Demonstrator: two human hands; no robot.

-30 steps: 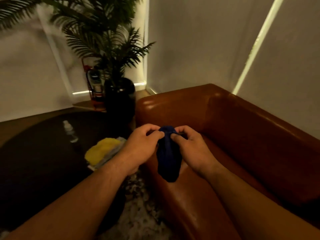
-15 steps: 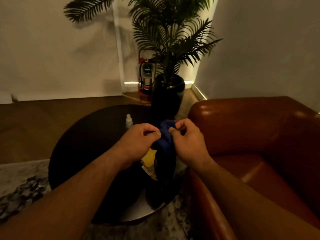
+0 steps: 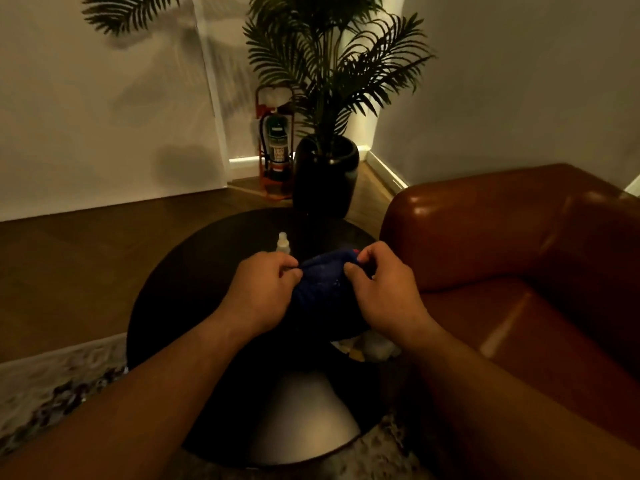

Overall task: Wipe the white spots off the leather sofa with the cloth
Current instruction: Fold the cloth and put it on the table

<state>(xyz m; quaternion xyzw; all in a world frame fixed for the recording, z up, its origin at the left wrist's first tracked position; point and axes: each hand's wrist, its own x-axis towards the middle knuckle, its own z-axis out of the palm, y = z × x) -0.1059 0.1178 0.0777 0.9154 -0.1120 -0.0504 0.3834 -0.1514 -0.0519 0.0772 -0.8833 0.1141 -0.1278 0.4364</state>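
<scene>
Seen from a head-worn camera in dim, amber light: a person's left hand [image 3: 263,292] and right hand [image 3: 384,292], both bare. The left forearm [image 3: 138,403] and right forearm [image 3: 502,393] are bare from wrist to frame edge. The right thumb shows a short nail.

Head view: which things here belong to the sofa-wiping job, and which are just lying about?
Job: blue cloth, pinched between left hand and right hand; brown leather sofa at right, not touched.
Lying about: small white bottle on round dark table; potted palm; fire extinguisher; patterned rug.
</scene>
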